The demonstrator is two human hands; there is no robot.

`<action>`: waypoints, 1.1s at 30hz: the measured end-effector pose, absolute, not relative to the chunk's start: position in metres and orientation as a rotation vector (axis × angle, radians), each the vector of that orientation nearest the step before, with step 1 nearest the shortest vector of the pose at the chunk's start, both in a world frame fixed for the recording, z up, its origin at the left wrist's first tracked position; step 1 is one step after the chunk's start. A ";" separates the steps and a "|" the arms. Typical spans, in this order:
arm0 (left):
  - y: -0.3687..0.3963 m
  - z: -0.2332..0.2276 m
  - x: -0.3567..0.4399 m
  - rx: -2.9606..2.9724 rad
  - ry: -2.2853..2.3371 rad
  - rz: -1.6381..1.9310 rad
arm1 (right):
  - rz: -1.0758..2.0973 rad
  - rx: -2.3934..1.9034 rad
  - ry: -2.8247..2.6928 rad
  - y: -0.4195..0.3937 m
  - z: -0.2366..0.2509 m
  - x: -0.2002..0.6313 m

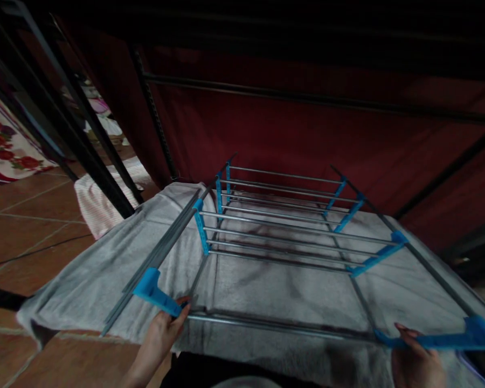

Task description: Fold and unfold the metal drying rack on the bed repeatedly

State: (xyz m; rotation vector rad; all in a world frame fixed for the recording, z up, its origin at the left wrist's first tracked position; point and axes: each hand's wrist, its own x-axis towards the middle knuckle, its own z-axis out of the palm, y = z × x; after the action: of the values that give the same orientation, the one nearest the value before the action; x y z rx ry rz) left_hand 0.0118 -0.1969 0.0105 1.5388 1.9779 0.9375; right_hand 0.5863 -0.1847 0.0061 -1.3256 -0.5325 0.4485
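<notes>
A rack frame of grey metal rods (267, 322) with blue plastic brackets (204, 231) lies across the grey cloth in front of me. My left hand (165, 326) is closed round the inner end of the near-left blue bracket (156, 293), where a near crosswise rod meets it. On the other side, my right hand (418, 355) grips the near-right blue bracket (440, 341) near its inner end. Several crosswise rods run between the farther brackets. Part of each bracket is hidden by my fingers.
Several loose grey rods (153, 258) lie along the rack's left side on the grey cloth (117, 253). Dark metal posts (92, 118) rise at the left. A dark red sheet (267, 134) hangs behind. Brown floor tiles (36, 215) and a striped cloth (97, 205) show at left.
</notes>
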 end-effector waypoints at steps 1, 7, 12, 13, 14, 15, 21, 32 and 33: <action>-0.195 0.009 0.011 1.545 1.971 0.934 | 0.483 -1.290 -0.481 -0.183 0.001 0.587; -0.194 0.001 0.010 1.490 1.938 0.906 | 0.534 -1.237 -0.394 -0.181 -0.004 0.590; -0.192 -0.004 0.009 1.478 1.891 0.926 | 0.382 -1.414 -0.520 -0.183 0.005 0.582; -0.191 -0.004 0.008 1.477 1.889 0.915 | 0.338 -1.478 -0.531 -0.186 0.004 0.579; -0.192 -0.003 0.007 1.477 1.884 0.892 | 0.288 -1.535 -0.518 -0.191 0.002 0.577; -0.192 -0.003 0.005 1.478 1.880 0.868 | 0.233 -1.583 -0.485 -0.197 -0.001 0.573; -0.200 -0.022 -0.013 1.534 1.870 0.847 | -0.076 -1.721 -1.004 -0.228 -0.020 0.507; -0.200 -0.043 -0.027 1.671 1.867 0.806 | 0.176 -1.305 -2.486 -0.186 -0.012 0.347; -0.200 -0.045 -0.028 1.645 1.876 0.794 | 0.170 -1.316 -2.503 -0.184 -0.014 0.345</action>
State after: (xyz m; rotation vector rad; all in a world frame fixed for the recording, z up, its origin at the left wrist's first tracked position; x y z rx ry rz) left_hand -0.0277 -0.2002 -0.0454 1.6447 1.8760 0.7936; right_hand 0.3450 -0.1837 -0.0143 -1.3157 -2.5029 0.1696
